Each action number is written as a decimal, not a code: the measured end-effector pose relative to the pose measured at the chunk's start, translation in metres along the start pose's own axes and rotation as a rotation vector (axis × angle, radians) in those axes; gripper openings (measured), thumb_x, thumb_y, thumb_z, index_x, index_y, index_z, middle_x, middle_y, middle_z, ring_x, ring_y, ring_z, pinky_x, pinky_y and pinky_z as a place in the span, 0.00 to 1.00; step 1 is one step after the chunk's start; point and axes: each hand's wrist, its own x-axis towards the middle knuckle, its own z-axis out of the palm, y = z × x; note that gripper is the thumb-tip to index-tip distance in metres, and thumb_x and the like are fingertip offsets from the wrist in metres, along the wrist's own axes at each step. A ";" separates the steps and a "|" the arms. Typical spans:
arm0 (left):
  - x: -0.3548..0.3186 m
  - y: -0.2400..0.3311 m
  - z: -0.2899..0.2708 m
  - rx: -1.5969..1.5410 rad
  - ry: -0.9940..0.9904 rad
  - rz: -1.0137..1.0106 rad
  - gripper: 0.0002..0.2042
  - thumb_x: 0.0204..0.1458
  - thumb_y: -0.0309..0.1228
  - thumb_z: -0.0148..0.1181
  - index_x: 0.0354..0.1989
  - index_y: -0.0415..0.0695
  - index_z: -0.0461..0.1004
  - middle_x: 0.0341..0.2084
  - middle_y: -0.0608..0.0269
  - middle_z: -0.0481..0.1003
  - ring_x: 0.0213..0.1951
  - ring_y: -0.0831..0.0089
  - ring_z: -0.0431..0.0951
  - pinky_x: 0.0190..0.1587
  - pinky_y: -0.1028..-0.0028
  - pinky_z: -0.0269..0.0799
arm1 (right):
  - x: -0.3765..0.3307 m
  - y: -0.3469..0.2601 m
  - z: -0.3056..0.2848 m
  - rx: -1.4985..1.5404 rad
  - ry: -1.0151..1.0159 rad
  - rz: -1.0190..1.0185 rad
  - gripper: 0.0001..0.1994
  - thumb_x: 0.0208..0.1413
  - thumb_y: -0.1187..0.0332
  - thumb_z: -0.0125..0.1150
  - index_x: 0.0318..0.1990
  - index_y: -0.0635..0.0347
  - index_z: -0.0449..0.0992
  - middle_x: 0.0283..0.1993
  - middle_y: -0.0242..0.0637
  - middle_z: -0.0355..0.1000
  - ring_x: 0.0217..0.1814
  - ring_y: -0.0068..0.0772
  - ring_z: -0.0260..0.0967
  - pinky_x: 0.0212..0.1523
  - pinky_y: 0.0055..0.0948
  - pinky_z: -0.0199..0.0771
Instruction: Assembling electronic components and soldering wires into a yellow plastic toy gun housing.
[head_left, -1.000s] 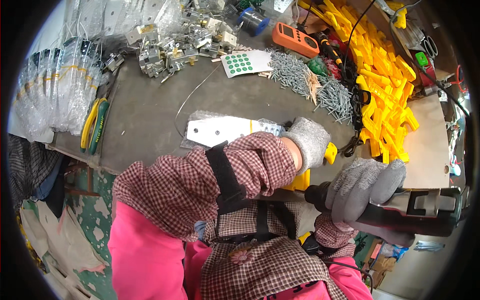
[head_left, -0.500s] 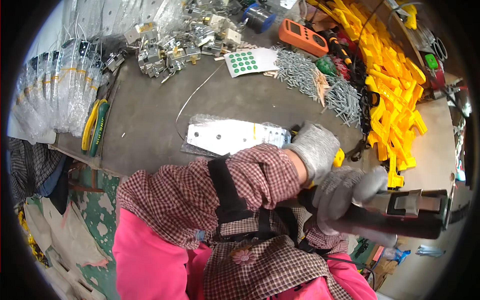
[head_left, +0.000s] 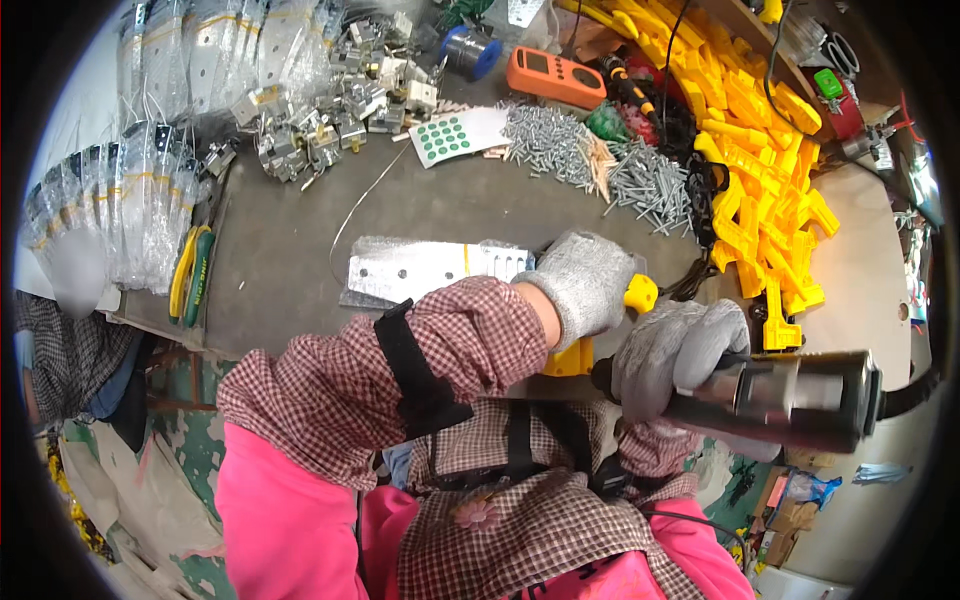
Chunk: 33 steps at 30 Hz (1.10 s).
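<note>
My left hand (head_left: 588, 288), in a grey knit glove, is closed around a yellow plastic piece (head_left: 642, 294). More yellow plastic shows just below that wrist. My right hand (head_left: 672, 358), also gloved, grips a black and silver cylindrical power screwdriver (head_left: 800, 398), its corded end to the right. The front end of the driver points left, below my left hand, and its tip is hidden. Beside my left hand lies a white metal plate (head_left: 432, 268) with holes, in clear wrap with a yellow band, partly covered by my left forearm.
Loose screws (head_left: 565, 140), a sheet of green round stickers (head_left: 455, 138) and an orange meter (head_left: 555, 76) lie at the back. Yellow plastic parts (head_left: 750, 190) are heaped right. Metal lock bodies (head_left: 330, 120), wrapped plates (head_left: 110, 205) and yellow-green pliers (head_left: 192, 275) are left.
The whole view has shifted, so the table's things appear farther left. More yellow plastic now shows below my left wrist. Both hands keep their grips.
</note>
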 end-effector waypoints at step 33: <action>-0.058 -0.008 0.010 0.003 0.455 -0.165 0.31 0.49 0.38 0.65 0.62 0.41 0.66 0.53 0.47 0.70 0.56 0.50 0.71 0.59 0.54 0.67 | -0.029 -0.021 -0.069 0.560 0.551 -0.475 0.24 0.63 0.61 0.59 0.64 0.54 0.64 0.57 0.35 0.67 0.61 0.41 0.64 0.71 0.57 0.49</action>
